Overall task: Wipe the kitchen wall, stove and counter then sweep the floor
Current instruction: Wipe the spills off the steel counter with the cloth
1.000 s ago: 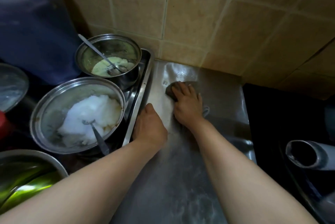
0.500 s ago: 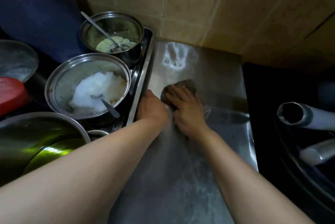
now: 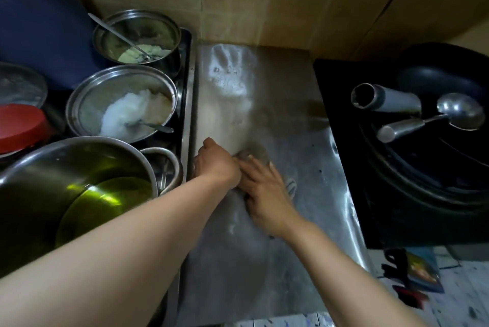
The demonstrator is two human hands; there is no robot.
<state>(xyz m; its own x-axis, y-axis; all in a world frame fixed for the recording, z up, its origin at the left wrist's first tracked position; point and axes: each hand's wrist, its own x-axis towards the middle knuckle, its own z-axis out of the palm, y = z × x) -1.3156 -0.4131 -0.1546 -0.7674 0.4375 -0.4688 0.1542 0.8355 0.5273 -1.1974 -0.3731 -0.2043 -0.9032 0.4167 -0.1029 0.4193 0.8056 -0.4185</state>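
Left hand [image 3: 215,165] curled in a fist, touching flat, spread right hand [image 3: 264,191].

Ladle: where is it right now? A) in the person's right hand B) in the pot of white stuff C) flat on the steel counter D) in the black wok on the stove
D: the ladle lies with its bowl inside the black wok at the right, while the right hand presses a cloth on the steel counter.
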